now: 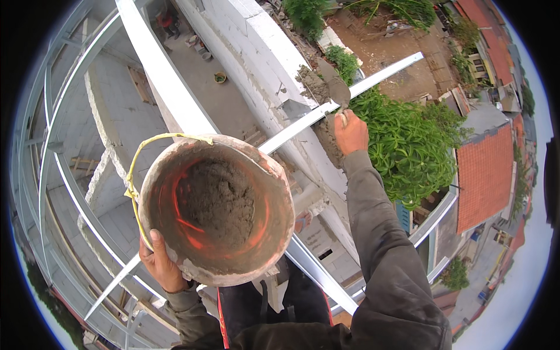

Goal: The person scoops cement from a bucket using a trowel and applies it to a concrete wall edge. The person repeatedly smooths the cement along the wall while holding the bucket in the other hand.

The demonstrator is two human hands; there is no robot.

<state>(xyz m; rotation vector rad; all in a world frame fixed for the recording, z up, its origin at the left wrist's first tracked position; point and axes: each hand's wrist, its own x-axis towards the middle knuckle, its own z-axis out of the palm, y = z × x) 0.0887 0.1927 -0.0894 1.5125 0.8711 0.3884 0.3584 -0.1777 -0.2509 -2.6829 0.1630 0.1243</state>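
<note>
My left hand [163,262] grips a cement-crusted bucket [271,233] with a yellow rope handle. Wet grey mortar [216,204] lies inside it. My right hand [351,133] is closed on the handle of a trowel [337,87], reaching out over a white block wall top [274,46]. Rough mortar [315,84] sits on that wall beside the trowel blade. A silver metal beam [388,73] crosses the wall just at the trowel and my right hand.
Metal roof framing [160,64] spans the left over rooms with a concrete floor [207,87] far below, where another person [166,23] is. A bare foot [303,220] shows beside the bucket. A leafy tree [408,146], tiled roof [484,181] and dirt yard [379,46] lie beyond the wall.
</note>
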